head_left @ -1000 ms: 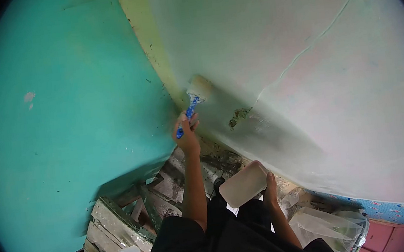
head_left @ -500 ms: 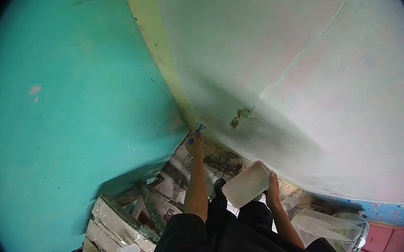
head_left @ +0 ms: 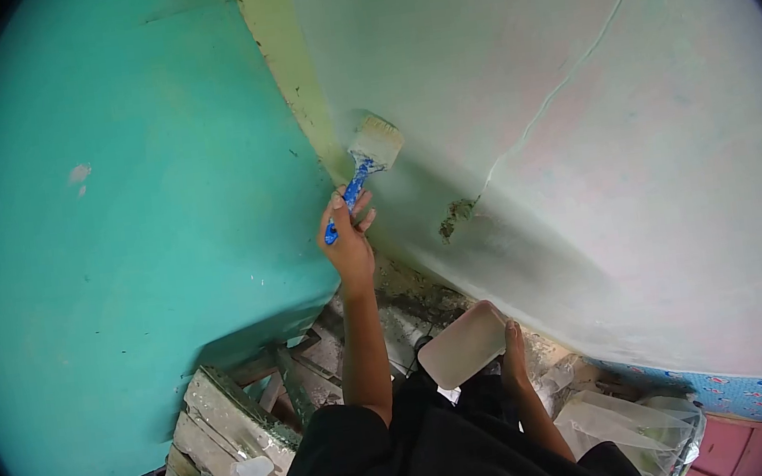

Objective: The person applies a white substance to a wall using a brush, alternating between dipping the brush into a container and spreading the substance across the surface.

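My left hand point(head_left: 348, 237) is closed around the blue handle of a wide paintbrush point(head_left: 377, 142). Its pale, paint-coated bristles point up, close to the whitish wall point(head_left: 510, 54) just right of the corner. Lower down, my right hand point(head_left: 513, 355) grips the right edge of a shallow rectangular plastic container point(head_left: 462, 346), held tilted in front of my body. Pale, pinkish-white material shows inside it. Right of the brush, the wall has a broken, rough hole point(head_left: 458, 218), and a long crack point(head_left: 561, 86) runs from it toward the upper right.
A turquoise wall point(head_left: 144, 218) meets a yellow-green strip point(head_left: 279, 71) at the corner. Below left stands a worn, paint-spattered wooden bench point(head_left: 224, 425) with a translucent cup point(head_left: 253, 472) on it. Clear plastic bins point(head_left: 624, 431) sit low at right, beside a pink panel point(head_left: 738, 446).
My left hand has risen from low in the corner, bringing the paintbrush up with its bristles now in plain sight. My right hand and the container stay almost where they were.
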`<action>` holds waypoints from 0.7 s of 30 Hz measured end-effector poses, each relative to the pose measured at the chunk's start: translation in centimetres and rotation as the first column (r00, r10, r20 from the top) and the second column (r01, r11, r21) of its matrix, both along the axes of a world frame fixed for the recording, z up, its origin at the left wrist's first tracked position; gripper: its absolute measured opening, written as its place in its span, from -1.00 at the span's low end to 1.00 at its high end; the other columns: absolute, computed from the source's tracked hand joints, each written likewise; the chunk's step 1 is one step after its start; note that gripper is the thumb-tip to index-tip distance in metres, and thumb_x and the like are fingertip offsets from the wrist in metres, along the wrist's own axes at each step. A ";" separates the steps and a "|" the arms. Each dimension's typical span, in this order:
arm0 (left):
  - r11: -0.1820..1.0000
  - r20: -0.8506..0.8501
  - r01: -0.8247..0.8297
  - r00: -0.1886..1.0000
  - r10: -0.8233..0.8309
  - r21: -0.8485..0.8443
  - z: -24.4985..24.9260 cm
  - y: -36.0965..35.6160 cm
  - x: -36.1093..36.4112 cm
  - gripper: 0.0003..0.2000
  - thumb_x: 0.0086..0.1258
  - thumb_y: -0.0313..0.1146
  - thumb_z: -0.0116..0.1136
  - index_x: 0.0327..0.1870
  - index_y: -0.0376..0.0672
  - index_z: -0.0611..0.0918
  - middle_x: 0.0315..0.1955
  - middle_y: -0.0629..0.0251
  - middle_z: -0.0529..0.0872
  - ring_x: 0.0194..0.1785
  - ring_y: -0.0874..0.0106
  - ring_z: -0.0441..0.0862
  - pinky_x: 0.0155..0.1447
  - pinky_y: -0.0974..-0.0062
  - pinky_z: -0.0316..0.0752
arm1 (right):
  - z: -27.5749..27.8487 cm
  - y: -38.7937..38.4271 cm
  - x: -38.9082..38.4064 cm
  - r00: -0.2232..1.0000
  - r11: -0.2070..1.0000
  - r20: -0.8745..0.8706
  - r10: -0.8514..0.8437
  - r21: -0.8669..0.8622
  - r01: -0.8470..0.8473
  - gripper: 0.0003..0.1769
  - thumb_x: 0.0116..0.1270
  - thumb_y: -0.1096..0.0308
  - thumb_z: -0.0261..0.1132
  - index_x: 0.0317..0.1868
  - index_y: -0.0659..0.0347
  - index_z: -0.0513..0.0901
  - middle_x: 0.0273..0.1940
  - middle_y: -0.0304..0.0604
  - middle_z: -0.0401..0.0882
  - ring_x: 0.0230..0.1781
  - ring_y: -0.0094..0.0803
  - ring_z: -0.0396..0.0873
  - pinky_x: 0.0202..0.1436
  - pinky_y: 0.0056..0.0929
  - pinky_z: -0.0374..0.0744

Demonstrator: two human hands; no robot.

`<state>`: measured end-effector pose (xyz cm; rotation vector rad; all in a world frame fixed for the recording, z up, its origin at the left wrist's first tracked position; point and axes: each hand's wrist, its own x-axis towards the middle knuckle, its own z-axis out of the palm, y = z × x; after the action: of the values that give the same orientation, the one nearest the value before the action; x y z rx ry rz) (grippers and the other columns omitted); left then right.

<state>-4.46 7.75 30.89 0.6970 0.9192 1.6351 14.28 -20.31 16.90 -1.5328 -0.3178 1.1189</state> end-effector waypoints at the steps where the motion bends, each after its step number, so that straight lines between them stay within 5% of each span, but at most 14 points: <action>1: 1.000 -0.021 0.006 1.000 -0.007 -0.005 -1.3 0.3 0.1 -0.56 0.52 -0.10 0.12 0.12 -0.36 0.56 -0.11 0.19 0.70 -0.02 0.39 0.69 -0.15 0.54 0.58 | -1.2 -0.2 0.1 1.000 1.000 0.021 -0.005 0.009 0.005 -0.34 0.56 -0.11 -0.01 0.33 0.33 0.36 0.16 -0.03 0.45 0.18 -0.31 0.43 0.28 -0.35 0.39; 8: 0.975 -0.033 0.045 0.998 -0.053 -0.216 -19.1 -0.4 0.4 -0.60 0.52 -0.16 0.13 0.16 -0.33 0.58 0.01 0.14 0.70 0.12 0.27 0.67 -0.02 0.41 0.60 | 0.8 -0.1 0.4 0.996 0.999 -0.084 -0.026 0.031 0.028 -0.36 0.57 -0.11 -0.02 0.32 0.31 0.37 0.15 -0.05 0.46 0.15 -0.33 0.45 0.25 -0.38 0.40; 11: 0.943 0.054 0.006 0.998 0.013 -0.332 -27.9 -0.2 0.1 -0.65 0.51 -0.22 0.15 0.11 -0.32 0.60 -0.09 0.15 0.71 -0.03 0.28 0.71 -0.06 0.41 0.61 | 1.1 -0.4 0.6 0.996 0.999 -0.075 -0.038 0.035 0.041 -0.40 0.58 -0.09 -0.03 0.29 0.29 0.38 0.12 -0.09 0.47 0.12 -0.35 0.46 0.23 -0.38 0.41; 14: 0.954 0.055 0.107 0.994 -0.096 -0.281 -33.3 1.4 -0.5 -0.71 0.51 -0.27 0.15 0.02 -0.35 0.62 -0.24 0.18 0.71 -0.23 0.37 0.71 -0.19 0.48 0.58 | 0.1 -0.7 1.4 0.999 0.998 -0.007 -0.048 0.036 0.049 -0.42 0.58 -0.08 -0.04 0.26 0.28 0.41 0.09 -0.11 0.49 0.10 -0.37 0.46 0.22 -0.37 0.42; 17: 0.967 -0.084 0.012 0.996 -0.035 -0.256 -26.8 3.1 0.6 -0.75 0.51 -0.30 0.15 -0.08 -0.37 0.62 -0.36 0.23 0.68 -0.35 0.47 0.65 -0.32 0.56 0.51 | 0.6 -0.6 1.5 0.998 0.998 0.015 -0.059 0.038 0.058 -0.42 0.58 -0.08 -0.04 0.24 0.28 0.42 0.09 -0.10 0.49 0.11 -0.37 0.45 0.23 -0.35 0.41; 21: 0.989 -0.070 -0.055 0.997 0.046 -0.136 -13.7 3.4 0.5 -0.71 0.53 -0.25 0.11 -0.07 -0.38 0.61 -0.35 0.23 0.69 -0.31 0.50 0.66 -0.31 0.61 0.50 | 1.2 -0.7 1.0 0.998 0.998 -0.003 -0.057 0.024 0.057 -0.42 0.58 -0.09 -0.04 0.23 0.30 0.43 0.09 -0.08 0.49 0.12 -0.37 0.45 0.24 -0.33 0.41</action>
<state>-3.95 11.13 17.16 0.6403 1.0948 1.5838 15.33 -20.97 18.13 -1.5105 -0.2833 1.0678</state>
